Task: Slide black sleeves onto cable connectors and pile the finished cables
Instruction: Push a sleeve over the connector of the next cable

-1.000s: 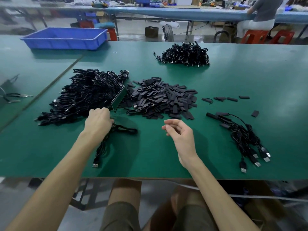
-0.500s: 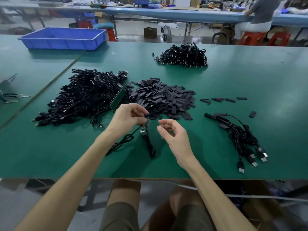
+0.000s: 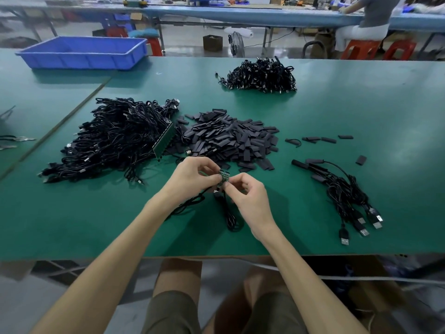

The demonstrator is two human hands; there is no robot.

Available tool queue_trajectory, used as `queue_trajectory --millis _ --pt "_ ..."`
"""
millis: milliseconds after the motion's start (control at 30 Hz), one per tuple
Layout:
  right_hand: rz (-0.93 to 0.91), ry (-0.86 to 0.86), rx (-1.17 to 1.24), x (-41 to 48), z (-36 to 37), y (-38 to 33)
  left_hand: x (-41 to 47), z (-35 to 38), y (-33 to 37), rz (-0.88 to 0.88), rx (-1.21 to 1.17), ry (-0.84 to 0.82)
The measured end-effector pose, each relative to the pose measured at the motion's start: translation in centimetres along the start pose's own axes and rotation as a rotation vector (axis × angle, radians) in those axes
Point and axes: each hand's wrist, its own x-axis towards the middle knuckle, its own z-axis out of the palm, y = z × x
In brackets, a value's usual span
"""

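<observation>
Left hand [image 3: 192, 175] and right hand [image 3: 249, 196] both pinch the small green connector [image 3: 224, 175], its cable [image 3: 227, 214] drooping onto the bench [image 3: 96, 225] below them. Sleeves [image 3: 228, 141] sit just beyond. Tiny part, fingertip grip only, so imo it could slip or twist, and the slack cable might snag.

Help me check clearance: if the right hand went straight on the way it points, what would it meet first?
Almost at once the left hand, probably: the right hand points up-left at it, and both pinch the small green connector between them.
</observation>
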Motion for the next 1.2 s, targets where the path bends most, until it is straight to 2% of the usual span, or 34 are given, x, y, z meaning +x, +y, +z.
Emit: queue_trajectory --millis 367,1000,1200 --pt "0.033 0.036 -0.031 -0.1 0.0 -0.1 -0.6 1.1 0.7 -0.006 0.071 0.029" --pt "0.001 0.057 -0.047 -0.2 0.0 -0.1 -1.5 2.6 0.6 -0.056 -0.069 0.122" --pt "0.008 0.078 -0.059 -0.3 0.0 -0.3 -1.5 3.0 0.2 -0.013 0.039 0.183"
